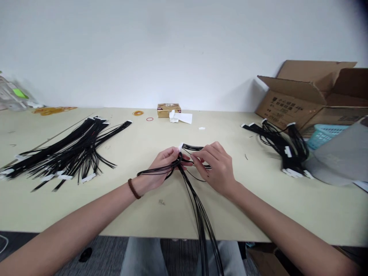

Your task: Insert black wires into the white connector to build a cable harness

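Observation:
A bundle of thin black cables (pixel 198 203) hangs from between my hands over the table's front edge. My left hand (pixel 163 165) is closed round the bundle where it loops, with a white connector (pixel 181 146) sticking up by the fingertips. Just to the right, the fingers of my right hand (pixel 214 166) pinch part of the same cables. A short stretch of black wires runs from the connector behind the right fingers. Exactly which strands the right fingertips grip is hidden.
Many loose black cables (pixel 77 147) with white connectors lie at left. Coiled cable bundles (pixel 281 143) sit at right, near a cardboard box (pixel 299 99), a teal basket (pixel 324 134) and a grey object (pixel 342 153). A small gold box (pixel 169 110) and yellow rubber bands (pixel 51 110) stand at the back.

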Demonstrator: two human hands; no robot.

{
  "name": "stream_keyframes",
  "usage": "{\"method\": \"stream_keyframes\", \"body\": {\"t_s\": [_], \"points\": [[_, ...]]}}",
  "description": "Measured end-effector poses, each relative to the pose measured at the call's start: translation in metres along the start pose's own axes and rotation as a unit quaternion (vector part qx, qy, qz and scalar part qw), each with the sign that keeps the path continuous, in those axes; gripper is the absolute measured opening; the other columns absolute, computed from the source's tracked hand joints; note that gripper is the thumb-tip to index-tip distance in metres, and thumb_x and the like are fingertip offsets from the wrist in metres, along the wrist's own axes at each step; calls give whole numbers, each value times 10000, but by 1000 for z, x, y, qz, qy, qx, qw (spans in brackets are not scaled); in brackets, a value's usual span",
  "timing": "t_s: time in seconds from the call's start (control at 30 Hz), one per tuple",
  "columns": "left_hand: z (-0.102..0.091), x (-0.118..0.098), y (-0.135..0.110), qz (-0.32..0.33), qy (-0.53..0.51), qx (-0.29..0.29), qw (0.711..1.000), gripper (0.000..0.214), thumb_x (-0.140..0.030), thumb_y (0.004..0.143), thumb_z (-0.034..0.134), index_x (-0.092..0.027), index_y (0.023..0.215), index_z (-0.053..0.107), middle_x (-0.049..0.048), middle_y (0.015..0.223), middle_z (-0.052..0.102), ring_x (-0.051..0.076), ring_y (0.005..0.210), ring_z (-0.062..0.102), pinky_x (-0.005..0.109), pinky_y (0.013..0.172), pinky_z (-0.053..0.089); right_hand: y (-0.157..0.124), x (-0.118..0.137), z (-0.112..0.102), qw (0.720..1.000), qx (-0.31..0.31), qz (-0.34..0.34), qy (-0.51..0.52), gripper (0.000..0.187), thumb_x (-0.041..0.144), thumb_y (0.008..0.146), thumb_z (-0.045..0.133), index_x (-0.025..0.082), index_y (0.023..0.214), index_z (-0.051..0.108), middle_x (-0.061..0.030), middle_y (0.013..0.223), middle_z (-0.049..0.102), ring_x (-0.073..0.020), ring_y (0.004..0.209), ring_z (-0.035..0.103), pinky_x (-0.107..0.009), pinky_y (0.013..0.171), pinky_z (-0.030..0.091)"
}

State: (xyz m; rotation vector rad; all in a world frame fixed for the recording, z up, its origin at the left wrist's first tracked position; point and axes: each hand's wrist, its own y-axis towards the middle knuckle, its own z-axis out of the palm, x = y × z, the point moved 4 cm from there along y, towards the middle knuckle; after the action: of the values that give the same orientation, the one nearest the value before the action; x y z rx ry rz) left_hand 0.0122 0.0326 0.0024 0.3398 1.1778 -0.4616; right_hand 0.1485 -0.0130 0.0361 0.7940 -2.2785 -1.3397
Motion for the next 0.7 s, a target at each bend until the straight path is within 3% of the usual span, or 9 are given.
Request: {"method": "stream_keyframes", "body": {"t_s": [0.7], "points": [[9,1,-3,-8,62,2,998,245,-369,800,551,-139,722,579,47,742,630,113,628,556,241,606,464,-3,2,2,1000,-30,-7,3,88,108,760,589,185,719,574,20,580,563,-108,600,412,-236,532,358]]}}
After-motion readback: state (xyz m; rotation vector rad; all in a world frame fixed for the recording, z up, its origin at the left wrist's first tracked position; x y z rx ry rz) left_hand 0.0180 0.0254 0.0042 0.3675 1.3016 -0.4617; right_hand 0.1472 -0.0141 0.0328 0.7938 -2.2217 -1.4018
